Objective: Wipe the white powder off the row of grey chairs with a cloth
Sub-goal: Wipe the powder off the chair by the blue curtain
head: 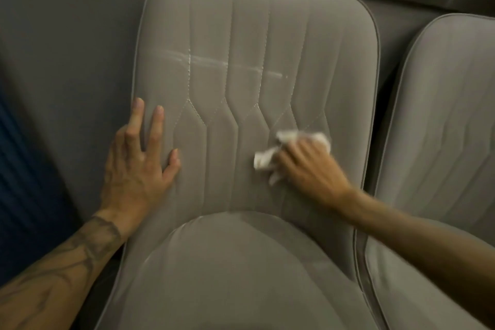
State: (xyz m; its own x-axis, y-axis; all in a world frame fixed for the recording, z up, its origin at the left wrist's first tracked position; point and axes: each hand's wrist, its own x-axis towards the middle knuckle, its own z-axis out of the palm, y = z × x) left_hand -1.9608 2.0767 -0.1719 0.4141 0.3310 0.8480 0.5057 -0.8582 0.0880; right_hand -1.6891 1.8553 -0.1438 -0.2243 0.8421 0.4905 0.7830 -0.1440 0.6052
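Observation:
A grey padded chair (254, 21) with stitched vertical seams fills the middle of the view. A thin streak of white powder (222, 63) runs across its backrest, and faint white traces line the seat's rear edge. My right hand (308, 166) grips a crumpled white cloth (267, 158) and presses it on the lower right of the backrest, below the streak. My left hand (139, 158) lies flat with spread fingers on the backrest's lower left edge.
A second grey chair (450, 115) stands close on the right, with only a narrow gap between the two. Behind the chairs runs a grey wall (67, 35). A dark blue surface (24, 182) shows at the far left.

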